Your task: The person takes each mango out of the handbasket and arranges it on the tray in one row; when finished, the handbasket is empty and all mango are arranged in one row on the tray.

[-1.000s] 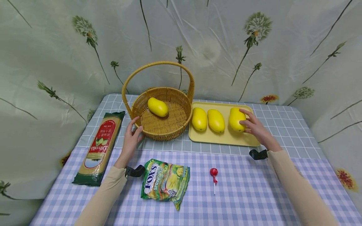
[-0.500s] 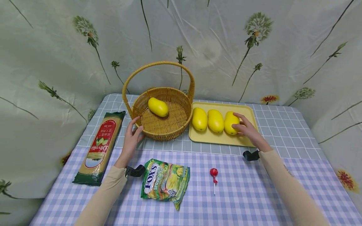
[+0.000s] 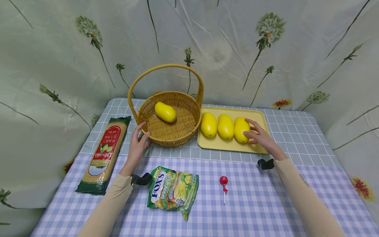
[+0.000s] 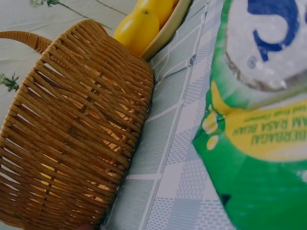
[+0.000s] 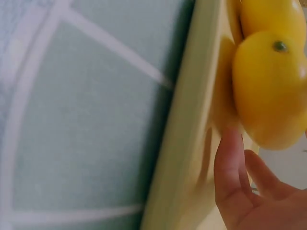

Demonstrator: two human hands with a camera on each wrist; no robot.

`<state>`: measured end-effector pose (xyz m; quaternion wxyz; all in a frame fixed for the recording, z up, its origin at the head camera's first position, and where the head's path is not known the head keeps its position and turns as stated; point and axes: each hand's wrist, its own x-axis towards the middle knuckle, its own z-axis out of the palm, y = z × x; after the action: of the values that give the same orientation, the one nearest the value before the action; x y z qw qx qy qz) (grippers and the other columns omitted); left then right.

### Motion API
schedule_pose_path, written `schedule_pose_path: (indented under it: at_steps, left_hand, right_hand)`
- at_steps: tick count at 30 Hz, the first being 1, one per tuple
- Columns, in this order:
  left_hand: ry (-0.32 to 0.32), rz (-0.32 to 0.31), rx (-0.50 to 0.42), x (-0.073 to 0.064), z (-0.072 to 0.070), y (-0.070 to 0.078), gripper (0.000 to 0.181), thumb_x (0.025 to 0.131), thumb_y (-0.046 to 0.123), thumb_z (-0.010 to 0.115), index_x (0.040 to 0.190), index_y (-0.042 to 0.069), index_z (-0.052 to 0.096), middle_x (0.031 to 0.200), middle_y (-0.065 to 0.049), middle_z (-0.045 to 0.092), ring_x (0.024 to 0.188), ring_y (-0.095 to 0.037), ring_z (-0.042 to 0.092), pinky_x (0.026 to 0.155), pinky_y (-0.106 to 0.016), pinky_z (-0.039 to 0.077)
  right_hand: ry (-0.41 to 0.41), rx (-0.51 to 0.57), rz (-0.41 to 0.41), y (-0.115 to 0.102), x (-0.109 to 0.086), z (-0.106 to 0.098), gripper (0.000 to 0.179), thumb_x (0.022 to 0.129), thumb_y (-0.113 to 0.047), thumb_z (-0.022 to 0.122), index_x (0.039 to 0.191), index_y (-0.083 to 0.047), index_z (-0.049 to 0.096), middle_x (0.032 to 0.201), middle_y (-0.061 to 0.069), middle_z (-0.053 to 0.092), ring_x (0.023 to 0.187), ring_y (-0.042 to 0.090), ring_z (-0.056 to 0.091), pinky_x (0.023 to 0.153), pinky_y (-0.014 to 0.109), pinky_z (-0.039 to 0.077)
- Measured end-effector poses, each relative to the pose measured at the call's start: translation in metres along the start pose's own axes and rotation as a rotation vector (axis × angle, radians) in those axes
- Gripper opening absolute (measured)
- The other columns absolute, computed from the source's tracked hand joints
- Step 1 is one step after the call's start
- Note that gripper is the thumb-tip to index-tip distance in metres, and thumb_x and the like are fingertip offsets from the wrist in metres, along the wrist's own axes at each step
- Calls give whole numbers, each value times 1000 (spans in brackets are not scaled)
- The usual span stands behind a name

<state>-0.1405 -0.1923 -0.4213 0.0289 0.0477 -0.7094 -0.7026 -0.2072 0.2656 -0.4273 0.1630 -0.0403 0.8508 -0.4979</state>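
Note:
My right hand (image 3: 263,140) curves its thumb and fingers round the right side of a yellow mango (image 3: 241,129) on a pale yellow tray (image 3: 225,146). In the right wrist view the thumb tip is right at the fruit's lower edge. Side by side to its left lie two more mangoes, the middle one (image 3: 225,126) and the left one (image 3: 209,125). My left hand (image 3: 137,149) rests its loosely spread fingers on the left rim of a wicker basket (image 3: 168,143). A single mango (image 3: 165,112) lies inside the basket, whose tall handle arches overhead. Only a sliver of left hand shows in the left wrist view.
A long pasta packet (image 3: 103,156) lies at the table's left. Nearer the front is a green candy bag (image 3: 173,191), just right of my left forearm. A red lollipop (image 3: 223,181) lies in front of the tray. Patterned cloth hangs behind.
The mango at my right hand has moved left and slightly nearer, up beside the other two. My right hand moved left with it, then back slightly right. My left hand and the basket stay put.

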Motion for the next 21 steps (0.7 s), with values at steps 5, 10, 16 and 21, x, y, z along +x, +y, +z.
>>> schedule_pose_path:
  at_steps: [5,10,16,21]
  left_hand:
    - [0,-5,-4,-1,-1,0,53,102,11,42,151,6,22,158,-12,5,138,-36,24,104,-55,34]
    - [0,-2,1,-1,-1,0,53,102,12,42,151,6,23,158,-12,6,138,-37,25,104,-55,35]
    - [1,-6,20,0,-1,1,53,102,15,44,151,8,24,158,-12,7,137,-36,26,103,-54,36]
    - [1,-4,23,0,0,1,53,102,15,44,151,7,24,157,-13,9,137,-36,26,103,-55,35]
  right_hand:
    - [78,-4,-53,-5,-2,-7,67,99,-31,53,154,-13,18,150,30,18,129,51,29,100,60,36]
    - [208,-1,-149,-21,2,-5,56,99,-21,53,148,-5,31,145,29,30,125,48,35,104,59,30]
    - [214,33,-258,-58,10,17,49,98,-14,54,143,-2,40,141,25,39,118,42,45,102,52,35]
    - [149,47,-339,-92,23,46,44,97,-11,57,139,-3,46,136,21,47,115,38,49,102,47,37]
